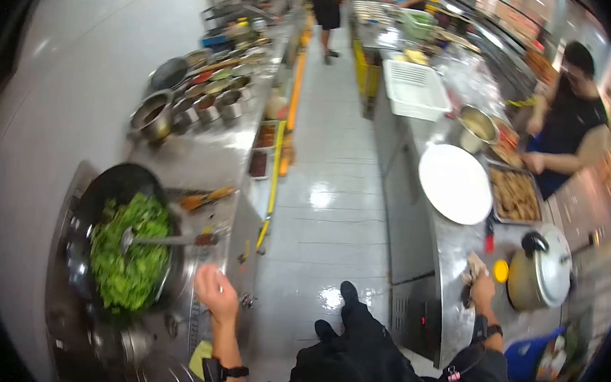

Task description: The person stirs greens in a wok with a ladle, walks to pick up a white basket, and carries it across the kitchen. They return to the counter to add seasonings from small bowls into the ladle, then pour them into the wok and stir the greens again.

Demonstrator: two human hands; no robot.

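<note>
1. Green leaves [127, 263] fill the wok [121, 179]; jostling could spill some over the rim.
2. Ladle [165, 240] lies across them, handle overhanging; left hand [217, 293], near it, could bump and tip it. Left fingers loosely curled, blurred; can't tell if holding anything.
3. Right hand [483, 289] closed on crumpled cloth [474, 267]; sideways sweep could knock yellow item [501, 270] or pot [523, 286].
4. Shiny floor [317, 228], maybe wet: slip risk for 2 feet.
</note>
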